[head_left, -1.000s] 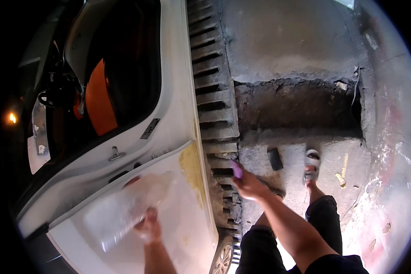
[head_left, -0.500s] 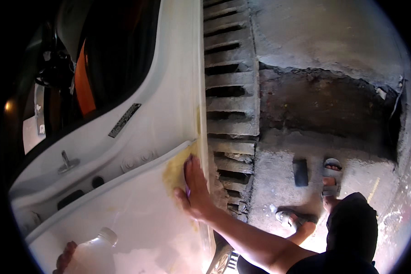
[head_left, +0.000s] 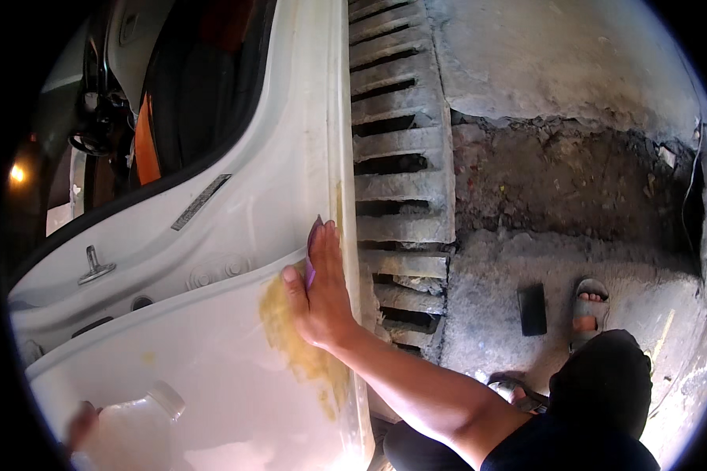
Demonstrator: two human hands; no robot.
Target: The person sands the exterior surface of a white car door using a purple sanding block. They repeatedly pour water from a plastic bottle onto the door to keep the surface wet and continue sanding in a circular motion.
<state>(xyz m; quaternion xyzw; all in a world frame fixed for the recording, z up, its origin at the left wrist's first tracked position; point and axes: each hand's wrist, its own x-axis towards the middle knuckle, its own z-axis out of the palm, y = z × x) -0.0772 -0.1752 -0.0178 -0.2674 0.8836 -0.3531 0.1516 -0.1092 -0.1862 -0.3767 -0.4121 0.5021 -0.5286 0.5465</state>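
My right hand [head_left: 324, 302] lies against a white vehicle door panel [head_left: 236, 377], fingers stretched and close together. A purple sheet that looks like sandpaper [head_left: 312, 267] is pinned under the fingers, its edge showing between thumb and forefinger. Below the hand, a yellowish patch like body filler [head_left: 298, 345] spreads over the panel near the door's edge. At the lower left, my left hand [head_left: 83, 426] grips a translucent whitish plastic bottle [head_left: 137, 428] from its left side. This hand is blurred and partly hidden by the bottle, whose capped end points up and right.
A slotted concrete drain cover [head_left: 401, 188] runs alongside the door. Beyond it lies a broken, sunken strip of ground [head_left: 558, 184]. A dark rectangular block [head_left: 532, 309] rests on the concrete near a sandalled foot [head_left: 591, 310]. A metal striker pin [head_left: 94, 265] sticks out of the frame.
My right hand has slid upward along the door edge with the sandpaper, and its fingers are straighter. More of the yellowish patch shows below it. The whole view has shifted slightly.
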